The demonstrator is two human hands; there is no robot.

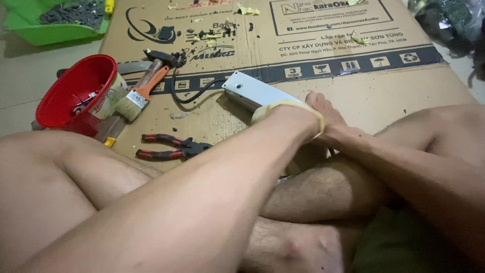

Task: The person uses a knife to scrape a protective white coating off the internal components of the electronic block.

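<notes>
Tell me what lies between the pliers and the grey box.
Head view: only bare cardboard with dark crumbs lies between the pliers and the grey box; the box's black cable curves just above.

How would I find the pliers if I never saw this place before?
Look at the big flattened cardboard sheet on the floor, then at its near left edge, just past the person's leg. The pliers lie flat there, below the paintbrush and right of the red bowl. They alone have two red-and-black handles joined at dark metal jaws.
</notes>
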